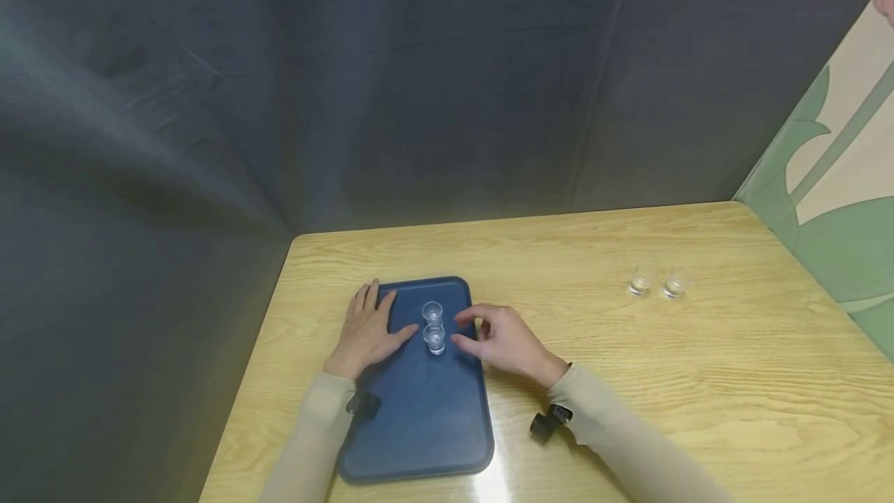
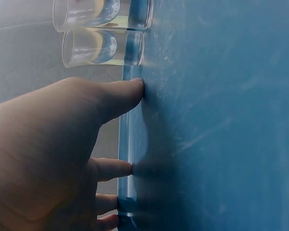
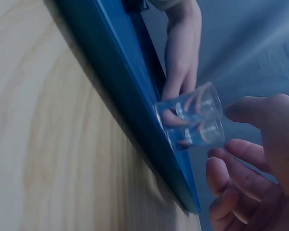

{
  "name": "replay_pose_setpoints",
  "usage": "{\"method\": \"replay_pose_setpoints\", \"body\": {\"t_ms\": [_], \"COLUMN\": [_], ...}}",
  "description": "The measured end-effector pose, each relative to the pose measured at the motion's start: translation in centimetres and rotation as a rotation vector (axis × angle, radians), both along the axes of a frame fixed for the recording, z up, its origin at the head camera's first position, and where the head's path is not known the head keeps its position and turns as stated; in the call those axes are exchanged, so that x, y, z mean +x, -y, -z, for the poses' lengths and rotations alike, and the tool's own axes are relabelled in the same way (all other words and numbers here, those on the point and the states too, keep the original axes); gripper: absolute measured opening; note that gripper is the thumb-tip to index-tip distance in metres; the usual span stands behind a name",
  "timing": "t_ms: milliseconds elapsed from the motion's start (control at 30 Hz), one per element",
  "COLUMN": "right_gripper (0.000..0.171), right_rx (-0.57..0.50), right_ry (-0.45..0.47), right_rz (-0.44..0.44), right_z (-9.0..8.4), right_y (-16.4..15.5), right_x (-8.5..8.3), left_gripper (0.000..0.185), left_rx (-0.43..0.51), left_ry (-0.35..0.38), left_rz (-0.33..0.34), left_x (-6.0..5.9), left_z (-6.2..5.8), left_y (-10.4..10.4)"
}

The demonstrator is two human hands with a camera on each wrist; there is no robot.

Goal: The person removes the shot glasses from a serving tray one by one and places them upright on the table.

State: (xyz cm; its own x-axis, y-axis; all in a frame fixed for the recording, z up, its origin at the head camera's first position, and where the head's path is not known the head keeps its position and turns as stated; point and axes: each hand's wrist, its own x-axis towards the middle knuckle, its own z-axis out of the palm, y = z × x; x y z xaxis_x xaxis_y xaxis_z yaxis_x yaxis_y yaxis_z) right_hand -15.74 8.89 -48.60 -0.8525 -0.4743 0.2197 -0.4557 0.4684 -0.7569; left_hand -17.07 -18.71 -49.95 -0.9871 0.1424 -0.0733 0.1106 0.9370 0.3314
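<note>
- Wood-grain table (image 1: 594, 379) fills the lower half of the head view, with dark grey fabric walls behind it.
- We see a blue tray (image 1: 426, 418) at lower centre; two small clear cups (image 1: 434, 330) stand on its upper part, touching, one behind the other.
- Left hand (image 1: 366, 332): fingers straight, flat on the tray's upper left, thumb tip just beside the near cup; it holds nothing.
- Right hand (image 1: 506, 341): loosely curled, open toward the cups, touching neither.
- Our judgement on handling: the cups are light, rigid, smooth and easily tipped; pinch one by the side wall near the rim.
- Count: cups on the tray, two; spare cups (image 1: 656, 282) at right, two; tray, one.
</note>
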Motion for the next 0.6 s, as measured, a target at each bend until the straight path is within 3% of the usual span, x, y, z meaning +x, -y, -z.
{"method": "replay_pose_setpoints", "body": {"t_ms": [233, 600], "right_gripper": [0.035, 0.036], "right_rx": [0.018, 0.054], "right_ry": [-0.034, -0.105], "right_rz": [-0.007, 0.057], "right_z": [0.0, 0.5], "right_y": [1.7, 3.1], "right_x": [0.4, 0.9], "left_gripper": [0.088, 0.088], "left_rx": [-0.006, -0.014], "left_ry": [-0.004, -0.014], "left_rz": [0.005, 0.007], "left_x": [0.1, 0.1], "left_z": [-0.2, -0.1], "left_y": [0.0, -0.1]}}
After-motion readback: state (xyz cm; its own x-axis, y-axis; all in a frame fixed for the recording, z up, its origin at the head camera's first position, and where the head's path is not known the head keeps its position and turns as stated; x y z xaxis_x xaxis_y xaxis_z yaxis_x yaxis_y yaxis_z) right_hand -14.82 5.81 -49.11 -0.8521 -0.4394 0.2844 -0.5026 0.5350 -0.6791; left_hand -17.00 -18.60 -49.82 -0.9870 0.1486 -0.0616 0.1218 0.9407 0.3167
